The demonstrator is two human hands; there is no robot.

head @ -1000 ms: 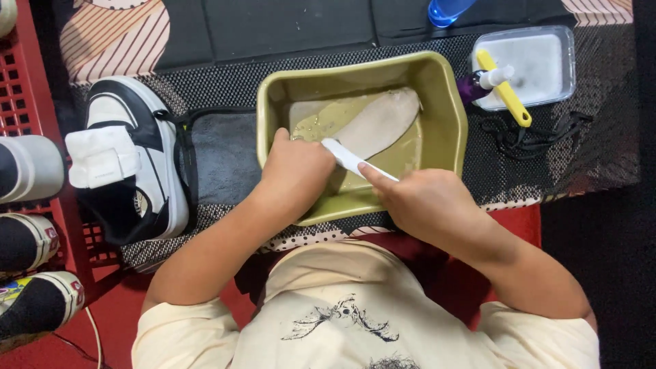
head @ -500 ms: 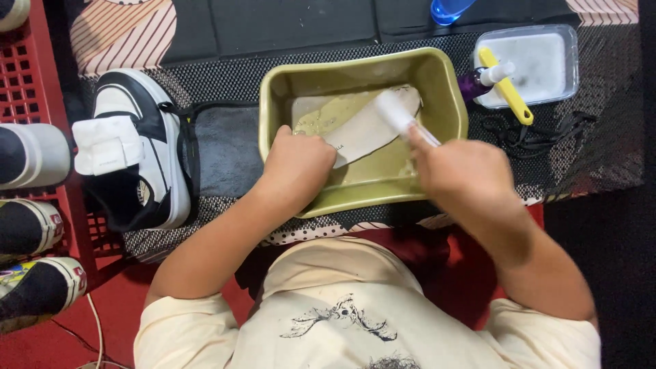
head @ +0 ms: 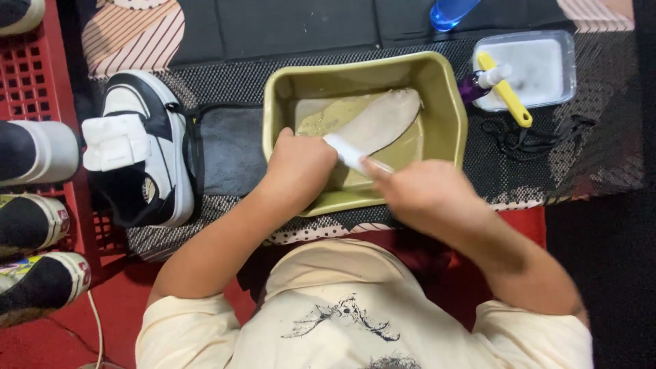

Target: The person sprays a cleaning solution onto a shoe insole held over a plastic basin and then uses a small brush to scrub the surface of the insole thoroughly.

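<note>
Head view, frame centre: the left hand (head: 301, 167) pins the near end of a pale insole (head: 379, 123) in an olive basin (head: 451, 116). The insole's long axis runs toward the upper right. The right hand (head: 427, 195), grip clamped on a white brush (head: 352, 154), lies just below it.

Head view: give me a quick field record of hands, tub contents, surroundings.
left hand: pressing down the near end of the insole
right hand: gripping a white brush, held over the insole
tub: olive green, murky water inside
left of tub: black-and-white sneaker
right of tub: clear tray, yellow-handled brush, black laces
</note>
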